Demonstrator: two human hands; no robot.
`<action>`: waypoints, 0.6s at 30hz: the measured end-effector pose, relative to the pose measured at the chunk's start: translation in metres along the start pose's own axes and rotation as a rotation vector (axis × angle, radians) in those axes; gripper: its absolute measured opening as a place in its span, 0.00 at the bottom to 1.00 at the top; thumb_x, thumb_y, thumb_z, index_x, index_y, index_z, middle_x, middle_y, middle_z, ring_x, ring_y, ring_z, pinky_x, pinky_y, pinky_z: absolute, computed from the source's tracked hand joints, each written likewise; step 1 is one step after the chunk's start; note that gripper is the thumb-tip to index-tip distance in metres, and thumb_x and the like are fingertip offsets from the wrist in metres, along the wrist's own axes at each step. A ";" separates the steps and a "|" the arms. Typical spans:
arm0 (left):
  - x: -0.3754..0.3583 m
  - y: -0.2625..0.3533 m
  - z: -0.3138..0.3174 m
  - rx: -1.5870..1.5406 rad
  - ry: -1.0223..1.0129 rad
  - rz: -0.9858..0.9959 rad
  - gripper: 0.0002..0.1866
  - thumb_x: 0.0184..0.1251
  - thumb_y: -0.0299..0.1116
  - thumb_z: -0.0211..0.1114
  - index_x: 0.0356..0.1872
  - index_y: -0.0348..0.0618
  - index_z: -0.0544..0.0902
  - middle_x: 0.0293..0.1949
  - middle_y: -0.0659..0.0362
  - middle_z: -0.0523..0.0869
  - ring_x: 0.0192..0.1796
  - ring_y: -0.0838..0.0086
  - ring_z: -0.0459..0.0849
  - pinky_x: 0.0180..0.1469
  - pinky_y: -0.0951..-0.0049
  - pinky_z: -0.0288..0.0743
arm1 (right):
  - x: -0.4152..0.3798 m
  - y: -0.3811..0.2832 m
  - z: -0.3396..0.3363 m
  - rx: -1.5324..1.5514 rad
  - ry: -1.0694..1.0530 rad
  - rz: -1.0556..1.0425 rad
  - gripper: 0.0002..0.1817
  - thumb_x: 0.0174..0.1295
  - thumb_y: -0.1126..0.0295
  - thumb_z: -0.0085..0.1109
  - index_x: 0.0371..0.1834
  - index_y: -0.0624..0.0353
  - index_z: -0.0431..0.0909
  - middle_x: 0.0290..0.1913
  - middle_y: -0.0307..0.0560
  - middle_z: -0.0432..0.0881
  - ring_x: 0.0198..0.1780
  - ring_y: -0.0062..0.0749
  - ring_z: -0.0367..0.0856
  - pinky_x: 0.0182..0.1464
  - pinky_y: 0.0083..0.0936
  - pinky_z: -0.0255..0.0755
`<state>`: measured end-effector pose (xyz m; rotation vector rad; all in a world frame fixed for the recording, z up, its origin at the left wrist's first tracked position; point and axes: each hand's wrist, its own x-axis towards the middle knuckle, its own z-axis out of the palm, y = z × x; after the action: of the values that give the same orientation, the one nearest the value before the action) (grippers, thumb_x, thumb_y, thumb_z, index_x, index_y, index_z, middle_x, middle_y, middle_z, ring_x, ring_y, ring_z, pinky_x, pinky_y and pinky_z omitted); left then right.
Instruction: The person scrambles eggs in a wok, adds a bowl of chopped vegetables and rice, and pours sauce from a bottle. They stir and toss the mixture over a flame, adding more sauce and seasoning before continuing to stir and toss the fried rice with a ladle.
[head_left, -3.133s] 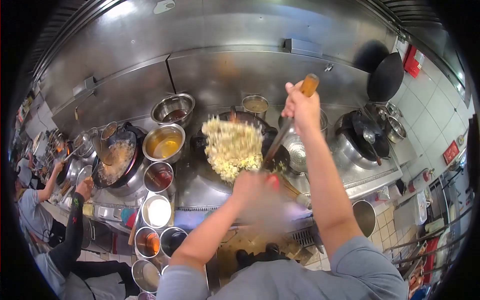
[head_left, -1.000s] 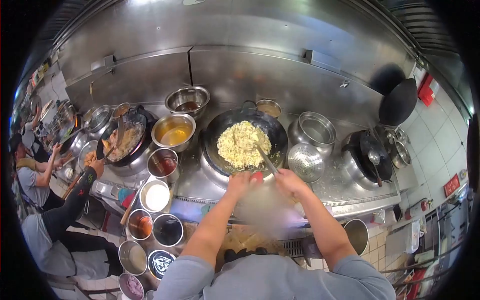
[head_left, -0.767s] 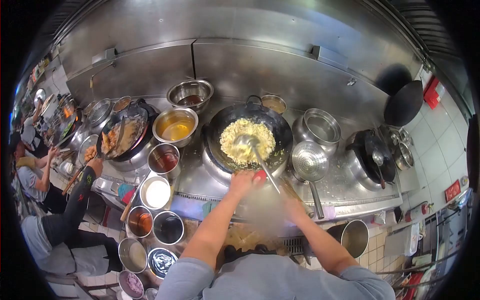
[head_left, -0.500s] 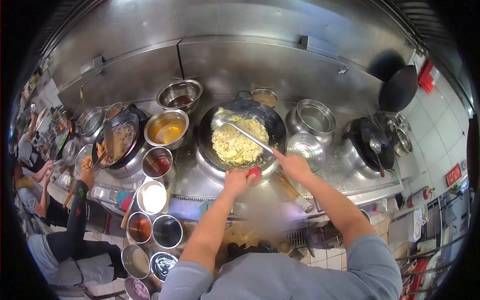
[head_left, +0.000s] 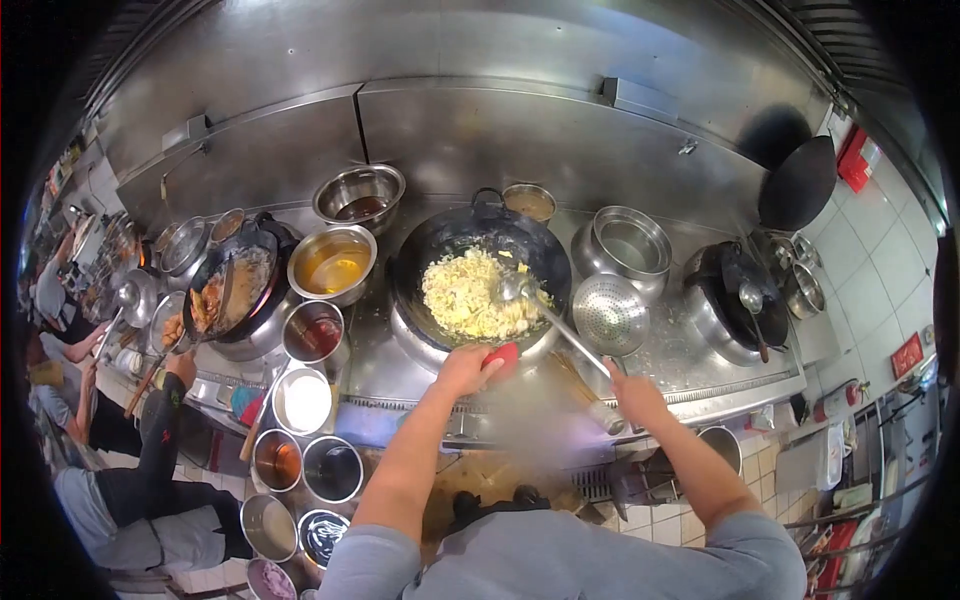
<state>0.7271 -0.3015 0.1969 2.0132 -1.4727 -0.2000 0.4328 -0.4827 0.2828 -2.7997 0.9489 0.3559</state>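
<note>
A black wok (head_left: 420, 245) sits on the burner in front of me, with yellow and white fried rice (head_left: 468, 290) in it. My left hand (head_left: 466, 371) is closed at the wok's near rim, gripping a red pad (head_left: 503, 360); how it meets the wok's handle is hidden. Wrapped round the end of a long metal ladle (head_left: 575, 338) is my right hand (head_left: 638, 398), to the right of the wok. The ladle's bowl rests in the right part of the rice.
Right of the wok are a perforated strainer (head_left: 611, 314) and a metal pot (head_left: 632, 250). A bowl of yellow liquid (head_left: 334, 264) and several seasoning containers (head_left: 303, 398) line the left. A co-worker's hand (head_left: 181, 368) is near another wok (head_left: 236, 280) there.
My right hand has drawn back toward me and right, bringing the ladle's bowl from the wok's far left to the right side of the rice. My left hand has shifted slightly.
</note>
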 end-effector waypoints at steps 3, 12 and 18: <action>0.006 -0.006 -0.002 0.044 -0.142 -0.032 0.23 0.68 0.54 0.54 0.37 0.43 0.84 0.37 0.48 0.85 0.47 0.51 0.81 0.50 0.56 0.73 | 0.053 -0.039 -0.017 0.124 0.119 -0.035 0.29 0.70 0.63 0.44 0.74 0.42 0.52 0.38 0.61 0.83 0.40 0.57 0.82 0.42 0.50 0.74; 0.003 0.020 0.013 0.087 0.213 -0.051 0.23 0.68 0.54 0.53 0.31 0.45 0.85 0.33 0.49 0.85 0.42 0.53 0.82 0.47 0.52 0.71 | 0.020 -0.077 0.017 0.343 0.046 -0.154 0.30 0.68 0.62 0.46 0.73 0.53 0.54 0.39 0.62 0.83 0.41 0.56 0.82 0.46 0.49 0.74; 0.002 0.030 0.027 0.209 0.026 -0.145 0.28 0.70 0.57 0.47 0.30 0.44 0.84 0.31 0.48 0.85 0.38 0.53 0.83 0.47 0.47 0.69 | -0.115 -0.056 -0.088 0.343 -0.037 -0.169 0.37 0.61 0.69 0.51 0.75 0.47 0.51 0.40 0.57 0.83 0.41 0.55 0.81 0.45 0.45 0.74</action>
<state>0.6909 -0.3191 0.1935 2.2832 -1.3808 -0.0826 0.3943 -0.3926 0.4034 -2.5257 0.6835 0.1990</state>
